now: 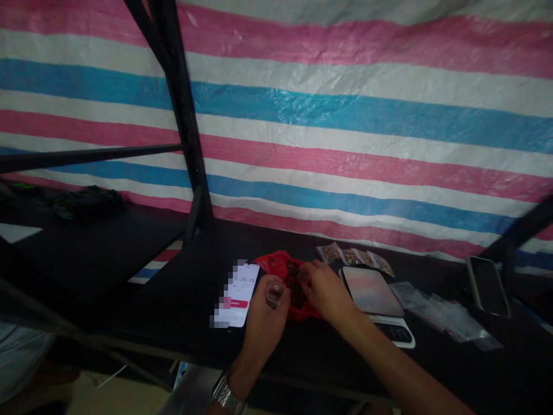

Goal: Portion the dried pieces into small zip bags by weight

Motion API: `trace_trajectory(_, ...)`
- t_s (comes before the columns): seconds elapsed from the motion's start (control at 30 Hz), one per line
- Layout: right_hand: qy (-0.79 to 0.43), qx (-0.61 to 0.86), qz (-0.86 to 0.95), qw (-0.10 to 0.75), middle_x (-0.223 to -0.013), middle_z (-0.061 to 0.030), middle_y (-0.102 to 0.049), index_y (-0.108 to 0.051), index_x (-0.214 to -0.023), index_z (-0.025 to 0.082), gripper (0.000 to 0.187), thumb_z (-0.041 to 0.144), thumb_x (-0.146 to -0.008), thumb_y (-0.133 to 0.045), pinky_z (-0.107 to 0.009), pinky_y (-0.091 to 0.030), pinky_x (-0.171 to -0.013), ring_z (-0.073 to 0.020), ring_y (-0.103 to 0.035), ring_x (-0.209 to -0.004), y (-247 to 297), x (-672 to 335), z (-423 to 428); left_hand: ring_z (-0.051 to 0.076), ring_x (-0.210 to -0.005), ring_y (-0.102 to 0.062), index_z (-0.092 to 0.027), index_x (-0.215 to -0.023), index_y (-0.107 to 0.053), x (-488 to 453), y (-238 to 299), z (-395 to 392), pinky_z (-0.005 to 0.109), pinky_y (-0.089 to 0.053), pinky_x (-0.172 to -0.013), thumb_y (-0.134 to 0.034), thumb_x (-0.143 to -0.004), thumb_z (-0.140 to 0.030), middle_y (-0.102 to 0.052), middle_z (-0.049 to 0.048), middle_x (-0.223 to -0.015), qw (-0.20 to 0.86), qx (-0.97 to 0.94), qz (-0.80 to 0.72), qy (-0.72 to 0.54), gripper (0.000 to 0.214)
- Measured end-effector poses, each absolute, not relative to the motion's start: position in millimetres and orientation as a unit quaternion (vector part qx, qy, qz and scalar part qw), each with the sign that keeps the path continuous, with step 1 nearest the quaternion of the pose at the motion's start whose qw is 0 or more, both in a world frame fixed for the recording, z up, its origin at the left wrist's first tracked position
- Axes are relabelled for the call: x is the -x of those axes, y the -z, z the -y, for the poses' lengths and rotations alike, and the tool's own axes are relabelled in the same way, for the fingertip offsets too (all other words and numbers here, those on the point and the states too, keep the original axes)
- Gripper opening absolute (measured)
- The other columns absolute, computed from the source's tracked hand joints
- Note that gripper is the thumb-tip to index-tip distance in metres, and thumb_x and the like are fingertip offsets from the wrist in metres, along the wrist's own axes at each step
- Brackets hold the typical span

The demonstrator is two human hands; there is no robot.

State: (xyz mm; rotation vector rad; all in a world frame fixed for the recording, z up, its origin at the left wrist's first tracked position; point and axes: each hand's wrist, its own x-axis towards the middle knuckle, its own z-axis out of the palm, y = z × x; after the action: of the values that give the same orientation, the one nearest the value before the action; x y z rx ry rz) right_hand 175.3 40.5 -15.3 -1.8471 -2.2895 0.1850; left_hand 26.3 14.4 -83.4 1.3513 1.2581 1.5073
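Observation:
My left hand (268,311) is closed around a small clear plastic cup (275,294), held at the near left side of a red plastic bag (272,263). The bag lies open on the black shelf, and dark brown loose pieces (295,291) show inside it. My right hand (320,288) reaches into the bag from the right, its fingers bent down at the pieces. Whatever its fingertips hold, if anything, is too dark and small to make out. Right of that hand sits a digital scale (372,292) with a bare silvery plate.
A lit phone (237,295) lies left of the bag. Several filled small bags (355,257) rest behind the scale, and flat clear zip bags (447,314) lie to its right. Another phone (488,286) leans farther right. A black metal post (184,115) rises at the left before striped sheeting.

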Motion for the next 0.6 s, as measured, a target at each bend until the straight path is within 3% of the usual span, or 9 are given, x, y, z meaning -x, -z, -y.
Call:
trace_trajectory(0.2,0.011,0.657,0.752,0.057,-0.134,-0.0205,-0.069,-0.07,-0.127,0.011,0.041,0.002,-0.101,-0.04,-0.042,-0.047,-0.109,-0.0323,-0.061,-0.129,20.9,-169.7,-52.5,0.016,-0.067,-0.062,-0.024,-0.091,-0.06,-19.5,76.0,-9.9,0.027,-0.049,-0.064,-0.065,-0.087,-0.033,-0.063,-0.0028,-0.075,0.341,-0.55,-0.499,-0.576,0.011)
trace_trajectory(0.4,-0.022,0.68,0.729,0.075,-0.134,-0.0183,-0.07,-0.069,-0.13,0.012,0.037,0.006,-0.098,-0.05,-0.034,-0.048,-0.104,-0.0295,-0.064,-0.128,26.3,-180.2,-67.7,0.016,-0.063,-0.061,-0.024,-0.095,-0.059,-17.0,65.7,-10.6,0.027,-0.05,-0.063,-0.066,-0.088,-0.038,-0.06,-0.004,-0.07,0.305,-0.503,-0.468,-0.66,0.017)
trace_trajectory(0.6,-0.08,0.684,0.716,0.116,-0.13,-0.0196,-0.072,-0.07,-0.128,0.01,0.034,0.011,-0.096,-0.057,-0.033,-0.05,-0.096,-0.0285,-0.07,-0.119,28.9,-169.8,-79.7,0.02,-0.073,-0.065,-0.024,-0.094,-0.061,-25.7,76.3,-35.1,0.032,-0.052,-0.068,-0.066,-0.087,-0.037,-0.065,-0.0001,-0.08,0.314,-0.482,-0.512,-0.638,0.015)
